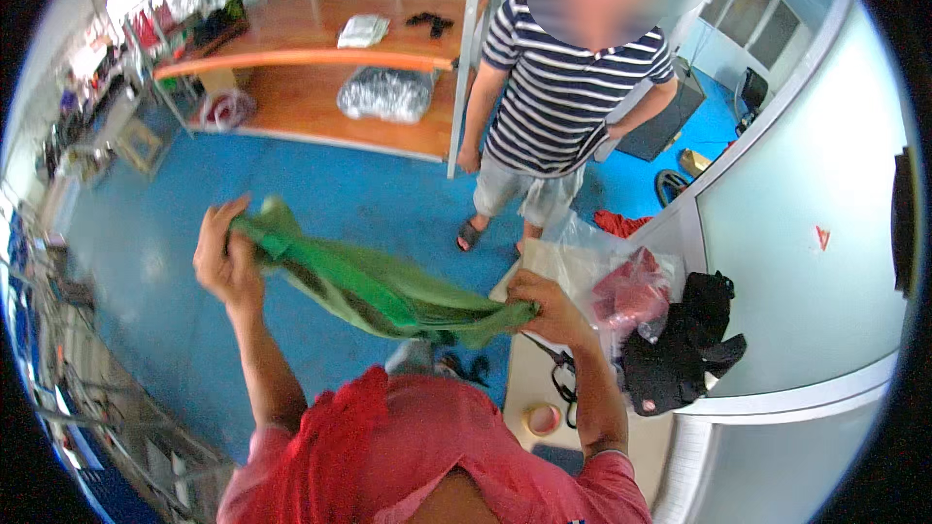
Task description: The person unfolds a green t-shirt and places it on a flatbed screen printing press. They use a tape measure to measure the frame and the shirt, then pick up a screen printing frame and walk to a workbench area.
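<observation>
Both hands stretch a green garment [374, 289] in mid-air above the blue floor [146, 262]; left hand [225, 254] and right hand [546, 306] each clamp an end; folding seems underway, needing the ends brought together.

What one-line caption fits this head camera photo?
Left hand and right hand stretch a green garment beside a cluttered table.

Left hand [225, 257] and right hand [544, 306] grip green garment [374, 289] stretched between them; black bag [680, 344] on table [529, 378].
</observation>
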Action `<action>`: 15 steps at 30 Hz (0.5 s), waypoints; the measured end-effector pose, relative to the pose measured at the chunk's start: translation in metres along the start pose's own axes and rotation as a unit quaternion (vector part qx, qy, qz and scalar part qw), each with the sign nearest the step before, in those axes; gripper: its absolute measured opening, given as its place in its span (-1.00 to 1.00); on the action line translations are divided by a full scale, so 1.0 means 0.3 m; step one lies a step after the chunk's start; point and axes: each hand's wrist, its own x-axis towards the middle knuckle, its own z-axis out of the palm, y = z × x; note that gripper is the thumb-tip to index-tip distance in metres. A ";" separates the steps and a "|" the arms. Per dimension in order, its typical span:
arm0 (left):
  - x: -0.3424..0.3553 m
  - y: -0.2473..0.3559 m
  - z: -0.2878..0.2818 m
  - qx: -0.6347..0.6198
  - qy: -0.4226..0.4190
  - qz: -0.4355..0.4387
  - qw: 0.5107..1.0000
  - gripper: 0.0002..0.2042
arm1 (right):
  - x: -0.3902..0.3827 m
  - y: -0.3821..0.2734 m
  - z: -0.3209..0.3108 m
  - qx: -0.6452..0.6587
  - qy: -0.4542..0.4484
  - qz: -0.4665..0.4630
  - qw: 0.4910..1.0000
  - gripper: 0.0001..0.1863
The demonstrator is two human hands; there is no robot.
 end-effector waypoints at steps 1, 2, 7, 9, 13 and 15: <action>0.009 -0.032 -0.039 0.026 0.031 -0.022 0.999 -0.76 | 0.048 -0.019 0.021 0.019 0.063 -0.127 0.990 -0.66; -0.006 -0.075 -0.084 0.043 0.061 -0.052 0.996 -0.75 | 0.064 -0.034 0.044 0.062 0.049 -0.117 0.990 -0.67; -0.090 -0.158 -0.325 0.074 0.127 -0.108 0.983 -0.77 | 0.131 -0.120 0.098 0.101 -0.026 -0.028 0.994 -0.71; -0.120 -0.163 -0.437 0.100 0.112 -0.072 0.986 -0.78 | 0.171 -0.158 0.119 0.146 0.013 -0.075 0.986 -0.70; -0.287 -0.181 -0.712 0.084 0.174 -0.173 0.966 -0.78 | 0.230 -0.219 0.155 0.271 -0.093 -0.147 0.947 -0.68; -0.392 -0.212 -0.876 -0.071 0.134 -0.193 0.969 -0.74 | 0.267 -0.116 0.239 0.341 -0.137 -0.219 0.904 -0.64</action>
